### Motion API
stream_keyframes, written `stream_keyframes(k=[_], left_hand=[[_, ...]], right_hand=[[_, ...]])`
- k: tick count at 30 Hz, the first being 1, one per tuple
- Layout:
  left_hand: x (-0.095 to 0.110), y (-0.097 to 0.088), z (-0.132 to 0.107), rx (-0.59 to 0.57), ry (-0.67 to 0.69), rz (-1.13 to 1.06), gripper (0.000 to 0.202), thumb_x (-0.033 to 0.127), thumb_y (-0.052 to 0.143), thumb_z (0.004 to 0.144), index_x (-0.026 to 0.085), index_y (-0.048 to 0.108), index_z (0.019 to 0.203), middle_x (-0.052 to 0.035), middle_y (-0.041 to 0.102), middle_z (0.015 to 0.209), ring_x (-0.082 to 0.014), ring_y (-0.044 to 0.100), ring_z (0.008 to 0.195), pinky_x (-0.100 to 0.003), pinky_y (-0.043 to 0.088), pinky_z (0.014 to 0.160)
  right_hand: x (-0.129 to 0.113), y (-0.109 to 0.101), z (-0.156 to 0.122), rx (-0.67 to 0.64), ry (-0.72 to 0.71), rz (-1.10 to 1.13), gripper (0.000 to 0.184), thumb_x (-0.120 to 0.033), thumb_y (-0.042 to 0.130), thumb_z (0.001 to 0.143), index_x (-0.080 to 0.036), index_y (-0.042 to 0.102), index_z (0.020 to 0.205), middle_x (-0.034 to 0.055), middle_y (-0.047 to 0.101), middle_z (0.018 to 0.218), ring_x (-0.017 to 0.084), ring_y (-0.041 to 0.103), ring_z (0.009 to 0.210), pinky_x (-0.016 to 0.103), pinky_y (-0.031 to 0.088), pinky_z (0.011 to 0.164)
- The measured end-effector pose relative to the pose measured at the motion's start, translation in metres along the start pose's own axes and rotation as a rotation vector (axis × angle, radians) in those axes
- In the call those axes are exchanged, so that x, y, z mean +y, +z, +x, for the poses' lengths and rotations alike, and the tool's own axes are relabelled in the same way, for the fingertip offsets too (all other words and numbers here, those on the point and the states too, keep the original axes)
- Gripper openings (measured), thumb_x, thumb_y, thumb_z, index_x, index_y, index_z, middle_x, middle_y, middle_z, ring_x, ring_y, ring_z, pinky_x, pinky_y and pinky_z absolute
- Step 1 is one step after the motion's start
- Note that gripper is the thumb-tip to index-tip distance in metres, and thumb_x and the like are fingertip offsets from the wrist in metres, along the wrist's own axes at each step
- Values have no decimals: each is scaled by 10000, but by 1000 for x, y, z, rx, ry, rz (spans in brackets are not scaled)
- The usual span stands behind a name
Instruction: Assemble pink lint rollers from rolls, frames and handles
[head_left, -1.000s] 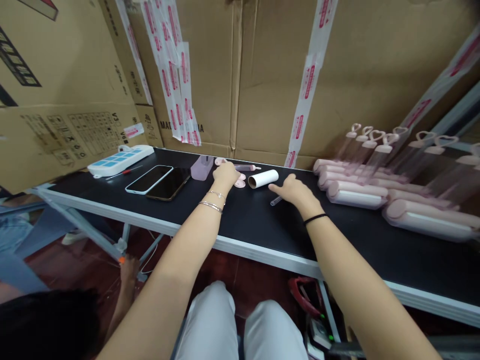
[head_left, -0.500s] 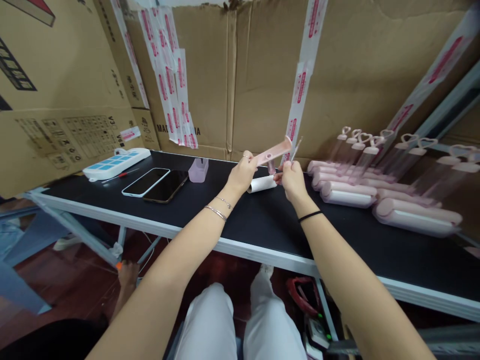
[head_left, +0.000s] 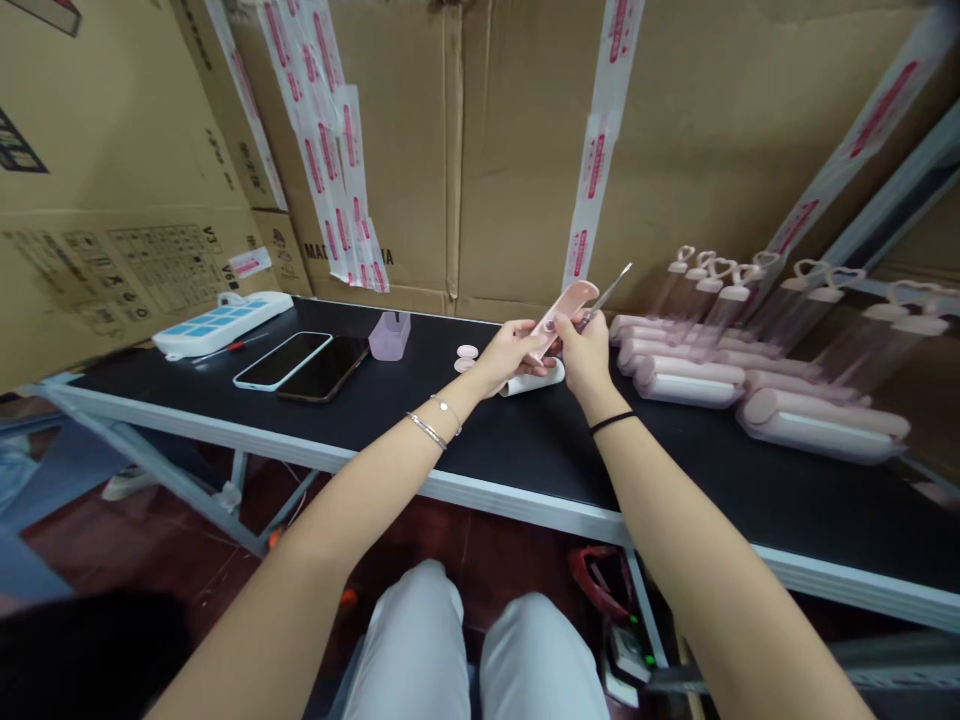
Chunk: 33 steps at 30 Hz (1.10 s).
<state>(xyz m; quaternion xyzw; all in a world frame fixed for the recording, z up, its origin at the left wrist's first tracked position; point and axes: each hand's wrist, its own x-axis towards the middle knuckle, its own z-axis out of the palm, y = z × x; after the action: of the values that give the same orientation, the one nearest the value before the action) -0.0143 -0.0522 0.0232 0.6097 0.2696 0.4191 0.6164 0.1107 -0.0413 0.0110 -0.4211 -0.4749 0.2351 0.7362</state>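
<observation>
My left hand point(head_left: 514, 352) is closed around the lower end of a long pink plastic part point(head_left: 574, 302) with a rounded tip, held tilted above the black tabletop. My right hand point(head_left: 586, 358) has its thumb against the part's face, beside a small round dark spot. A thin metal pointed tool point(head_left: 616, 284) sticks up out of the right hand's grip. Below the hands lies a white cylinder point(head_left: 536, 379), partly covered by the fingers. Two small pale pink discs point(head_left: 466, 358) rest on the table left of my left hand.
Several pink cylindrical devices point(head_left: 690, 380) with clear tubes and heart-shaped loops stand at the right. To the left are a lilac cup point(head_left: 389, 338), two phones point(head_left: 283, 360), a red-handled screwdriver point(head_left: 231, 347) and a white-blue power strip point(head_left: 221, 325). Cardboard point(head_left: 517, 160) walls the back.
The pink part has tilted more steeply, and both hands now meet on it. My right thumb has come onto its face. The discs now show beside my left arm.
</observation>
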Motion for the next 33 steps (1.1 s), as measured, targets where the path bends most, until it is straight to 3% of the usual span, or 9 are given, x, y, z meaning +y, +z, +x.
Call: stream_keyframes(k=[3,6,9,12,14,18,24,33], left_hand=[[5,-7,2,-8,-150,-53,57,66,515,871,62,554,912,-53,609,778,-78,600,611,-231,515,649],[8,-15,3,18,-219,-87,103,97,547,874,65,566,778,-18,562,629,-71,574,564,-227,508,659],[10,-25,6,169,-147,-78,140,183,566,887,103,537,775,3,558,614,-54,552,529,-185,470,587],[11,-37,9,335,-57,20,203,262,494,932,127,513,781,17,546,604,-39,507,466,-144,365,456],[13,-42,9,368,-21,67,220,250,470,941,134,502,757,38,503,556,-33,461,419,-141,315,415],[17,-40,1,282,-76,87,279,204,489,928,143,450,658,53,461,497,-17,413,380,-129,285,402],[19,-36,-6,132,-91,160,275,190,495,924,133,477,656,41,488,480,-13,390,356,-131,247,378],[15,-43,-3,114,-105,191,240,181,630,833,148,473,656,72,419,418,-14,314,325,-161,181,366]], right_hand=[[2,-2,-1,-114,-96,-164,270,-377,579,767,-253,341,797,-68,478,661,100,472,482,250,411,495],[-8,-3,-6,-164,-167,-392,260,-476,391,890,-249,364,765,-29,476,656,138,496,558,276,406,555],[-25,-2,-16,-220,-269,-676,345,-434,245,946,-236,414,721,6,503,654,161,508,627,279,374,610],[-36,-1,-25,-349,-310,-941,269,-375,341,929,-222,518,797,23,575,679,176,528,644,272,332,615],[-38,1,-28,-408,-303,-1052,219,-333,381,913,-217,565,882,36,621,718,185,551,663,267,319,614],[-36,2,-29,-447,-290,-1153,201,-300,416,895,-212,585,958,63,673,816,198,593,727,259,321,620],[-38,2,-31,-441,-269,-1222,198,-311,425,891,-222,579,980,69,684,831,212,608,744,262,322,610],[-49,8,-38,-463,-255,-1335,269,-308,377,923,-237,582,1083,91,697,921,239,632,818,282,351,624]])
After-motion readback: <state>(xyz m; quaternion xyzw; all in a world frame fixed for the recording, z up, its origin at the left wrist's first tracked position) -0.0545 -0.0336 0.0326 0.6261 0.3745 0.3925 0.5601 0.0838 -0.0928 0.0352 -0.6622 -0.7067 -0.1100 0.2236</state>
